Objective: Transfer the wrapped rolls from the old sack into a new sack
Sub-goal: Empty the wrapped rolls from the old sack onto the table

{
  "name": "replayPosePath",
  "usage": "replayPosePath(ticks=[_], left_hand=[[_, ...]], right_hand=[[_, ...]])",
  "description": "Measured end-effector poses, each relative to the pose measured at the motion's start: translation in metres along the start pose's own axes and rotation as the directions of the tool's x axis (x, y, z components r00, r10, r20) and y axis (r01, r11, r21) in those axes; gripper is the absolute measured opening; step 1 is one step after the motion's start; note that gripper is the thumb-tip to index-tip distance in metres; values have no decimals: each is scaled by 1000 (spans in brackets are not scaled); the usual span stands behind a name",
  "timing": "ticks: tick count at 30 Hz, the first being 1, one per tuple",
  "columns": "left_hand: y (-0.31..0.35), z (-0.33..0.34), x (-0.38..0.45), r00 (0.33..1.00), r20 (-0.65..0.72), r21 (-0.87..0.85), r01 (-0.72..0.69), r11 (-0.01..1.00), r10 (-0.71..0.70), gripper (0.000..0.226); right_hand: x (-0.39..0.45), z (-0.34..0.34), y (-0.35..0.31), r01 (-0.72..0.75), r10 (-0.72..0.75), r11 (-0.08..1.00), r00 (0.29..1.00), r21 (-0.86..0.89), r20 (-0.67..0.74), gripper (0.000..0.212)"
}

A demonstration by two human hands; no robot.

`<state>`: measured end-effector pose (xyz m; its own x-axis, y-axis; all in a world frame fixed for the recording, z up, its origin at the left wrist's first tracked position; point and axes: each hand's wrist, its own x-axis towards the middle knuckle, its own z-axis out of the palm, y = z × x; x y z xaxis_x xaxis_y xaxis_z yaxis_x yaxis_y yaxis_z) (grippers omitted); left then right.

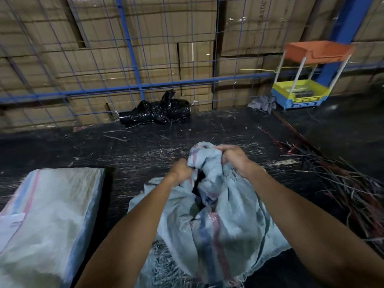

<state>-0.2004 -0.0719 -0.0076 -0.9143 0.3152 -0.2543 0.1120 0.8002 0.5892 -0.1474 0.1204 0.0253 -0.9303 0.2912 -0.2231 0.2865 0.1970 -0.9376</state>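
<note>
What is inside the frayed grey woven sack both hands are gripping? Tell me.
Only something dark shows in the bunched mouth of the frayed grey woven sack, between left hand and right hand. Fabric hides everything else.

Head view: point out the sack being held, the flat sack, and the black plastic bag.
Held sack (226, 229), head view: bulging front, on the stripes.
Flat sack (54, 208), head view: middle of top face.
Black bag (155, 113), head view: crumpled centre.
</note>
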Motion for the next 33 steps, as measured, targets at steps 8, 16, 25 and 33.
replayPosePath(ticks=[8,16,25,33], left_hand=[[29,-81,41,975,91,-897,169,409,-202,26],[9,-104,48,949,309,-905,274,324,60,29],[-55,-125,45,863,-105,-596,342,726,-493,53],[57,-34,-33,893,243,120,-415,902,379,115]], right_hand=[[9,30,-17,53,-234,497,969,-866,-76,32],[30,29,31,-58,21,683,998,-728,-59,84],[4,-15,13,-57,230,675,963,736,-137,24],[9,0,-20,-25,127,652,989,758,-76,34]])
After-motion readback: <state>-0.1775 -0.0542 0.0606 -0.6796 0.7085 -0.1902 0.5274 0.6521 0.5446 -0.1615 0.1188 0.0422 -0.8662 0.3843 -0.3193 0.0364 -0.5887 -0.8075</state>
